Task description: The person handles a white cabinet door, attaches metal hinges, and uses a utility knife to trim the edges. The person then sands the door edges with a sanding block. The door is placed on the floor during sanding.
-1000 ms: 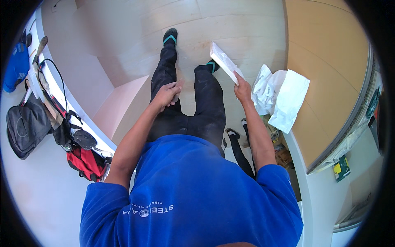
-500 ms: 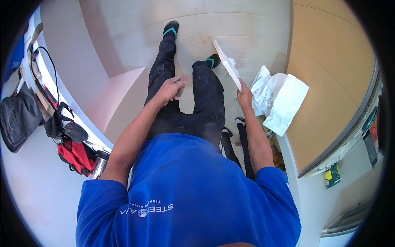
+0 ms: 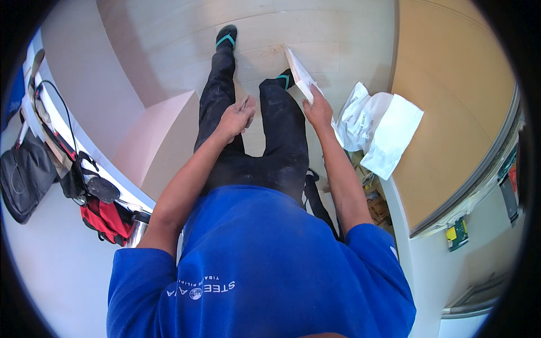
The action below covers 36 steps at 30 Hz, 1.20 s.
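Observation:
My left hand (image 3: 236,119) is closed around a small, thin grey-brown piece (image 3: 248,103) over my left thigh; the piece looks like folded sandpaper, but its kind does not show clearly. In front of my right knee, my right hand (image 3: 319,108) grips a long, narrow white board (image 3: 300,72) by its nearer part. The board is tilted, seen almost edge-on, with its far end pointing away near my right foot. My right hand and forearm hide some of its near end.
White plastic sacks (image 3: 383,127) lie right of my right forearm, beside a tan panel (image 3: 451,112). A pale box-like block (image 3: 160,132) stands at left. Farther left are a black bag (image 3: 28,169), a red bag (image 3: 107,219) and cables. Brownish dust (image 3: 275,49) marks the floor.
My right hand has moved forward and left, with the board shifted slightly left. My left hand stays closed on its piece. Dark legs beside my right forearm are now more hidden.

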{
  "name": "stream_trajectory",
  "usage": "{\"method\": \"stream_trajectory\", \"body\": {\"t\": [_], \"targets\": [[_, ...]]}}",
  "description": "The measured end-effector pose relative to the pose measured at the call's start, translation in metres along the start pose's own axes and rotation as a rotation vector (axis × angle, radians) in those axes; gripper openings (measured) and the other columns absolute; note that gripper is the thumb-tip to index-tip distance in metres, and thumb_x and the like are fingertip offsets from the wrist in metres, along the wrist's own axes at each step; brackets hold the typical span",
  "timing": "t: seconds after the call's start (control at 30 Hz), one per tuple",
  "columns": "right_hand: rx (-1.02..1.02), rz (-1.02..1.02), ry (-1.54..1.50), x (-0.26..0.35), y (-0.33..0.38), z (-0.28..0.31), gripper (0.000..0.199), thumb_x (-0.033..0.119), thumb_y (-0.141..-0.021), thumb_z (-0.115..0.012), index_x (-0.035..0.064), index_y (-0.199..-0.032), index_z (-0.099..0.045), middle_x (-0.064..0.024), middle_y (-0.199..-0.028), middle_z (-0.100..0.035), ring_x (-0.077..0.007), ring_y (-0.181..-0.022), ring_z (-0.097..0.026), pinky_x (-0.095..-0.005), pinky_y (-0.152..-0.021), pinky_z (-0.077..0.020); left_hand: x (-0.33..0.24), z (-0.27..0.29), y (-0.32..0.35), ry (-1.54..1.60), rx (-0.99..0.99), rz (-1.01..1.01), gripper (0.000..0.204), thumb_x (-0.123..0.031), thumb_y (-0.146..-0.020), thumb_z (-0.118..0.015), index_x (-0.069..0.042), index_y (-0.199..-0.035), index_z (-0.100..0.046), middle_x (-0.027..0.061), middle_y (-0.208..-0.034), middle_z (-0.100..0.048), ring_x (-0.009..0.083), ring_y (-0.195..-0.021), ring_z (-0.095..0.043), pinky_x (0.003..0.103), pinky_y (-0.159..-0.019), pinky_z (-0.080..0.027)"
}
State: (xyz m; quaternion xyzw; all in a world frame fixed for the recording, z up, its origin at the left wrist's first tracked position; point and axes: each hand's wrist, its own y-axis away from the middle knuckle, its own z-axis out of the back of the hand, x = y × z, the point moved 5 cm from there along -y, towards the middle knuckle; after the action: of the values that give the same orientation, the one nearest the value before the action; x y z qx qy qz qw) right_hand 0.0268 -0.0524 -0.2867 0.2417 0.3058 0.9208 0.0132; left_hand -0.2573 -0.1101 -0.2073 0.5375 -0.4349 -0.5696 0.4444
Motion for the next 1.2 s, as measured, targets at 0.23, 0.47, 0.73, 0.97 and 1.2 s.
{"method": "stream_trajectory", "body": {"t": [0.23, 0.47, 0.73, 0.97, 1.2], "targets": [[0.14, -0.114, 0.062, 0.024, 0.002, -0.033, 0.074, 0.009, -0.079, -0.065, 0.0245, -0.151, -0.055, -0.0057, -0.149, -0.062, -0.0353, -0.119, -0.069, -0.049, -0.095, -0.0587, -0.039, -0.02, -0.03, -0.055, 0.034, -0.09, 0.064, -0.031, -0.098, -0.063, -0.005, -0.156, -0.052, 0.0036, -0.084, -0.064, 0.0114, -0.063, -0.053, 0.028, -0.06, -0.046], [-0.004, -0.047, 0.066, 0.034, 0.017, -0.053, 0.077, 0.01, -0.075, -0.065, 0.0232, -0.15, -0.056, -0.003, -0.15, -0.062, -0.0363, -0.12, -0.069, -0.0456, -0.093, -0.0604, -0.04, -0.049, -0.059, -0.25, 0.049, -0.193, 0.068, -0.037, -0.097, -0.062, -0.001, -0.153, -0.053, 0.0061, -0.078, -0.067, 0.0155, -0.07, -0.062, 0.029, -0.074, -0.052], [-0.054, -0.048, 0.051, 0.031, 0.021, -0.058, 0.081, 0.012, -0.072, -0.066, 0.0244, -0.151, -0.056, -0.0021, -0.151, -0.061, -0.0373, -0.122, -0.069, -0.0447, -0.092, -0.0612, -0.04, -0.044, -0.083, -0.576, 0.096, -0.181, 0.065, -0.043, -0.094, -0.057, -0.004, -0.145, -0.061, 0.0218, -0.087, -0.074, 0.0337, -0.089, -0.075, 0.038, -0.089, -0.056], [0.088, -0.098, 0.009, 0.034, 0.022, -0.062, 0.079, 0.012, -0.074, -0.069, 0.023, -0.151, -0.056, -0.0057, -0.156, -0.057, -0.0405, -0.132, -0.062, -0.0529, -0.105, -0.0535, -0.056, -0.058, -0.115, -0.63, 0.012, -0.361, 0.059, -0.037, -0.095, -0.059, 0.006, -0.133, -0.067, 0.0094, -0.068, -0.062, 0.0178, -0.066, -0.061, 0.033, -0.069, -0.051], [0.053, -0.076, 0.024, 0.038, 0.02, -0.052, 0.078, 0.012, -0.071, -0.068, 0.0214, -0.148, -0.06, -0.0055, -0.153, -0.06, -0.0396, -0.131, -0.063, -0.0514, -0.103, -0.0545, -0.03, -0.075, -0.24, -0.68, 0.032, -0.529, 0.039, -0.037, -0.097, -0.054, -0.003, -0.102, -0.074, 0.0128, -0.078, -0.071, 0.0252, -0.07, -0.067, 0.04, -0.07, -0.053]]}}
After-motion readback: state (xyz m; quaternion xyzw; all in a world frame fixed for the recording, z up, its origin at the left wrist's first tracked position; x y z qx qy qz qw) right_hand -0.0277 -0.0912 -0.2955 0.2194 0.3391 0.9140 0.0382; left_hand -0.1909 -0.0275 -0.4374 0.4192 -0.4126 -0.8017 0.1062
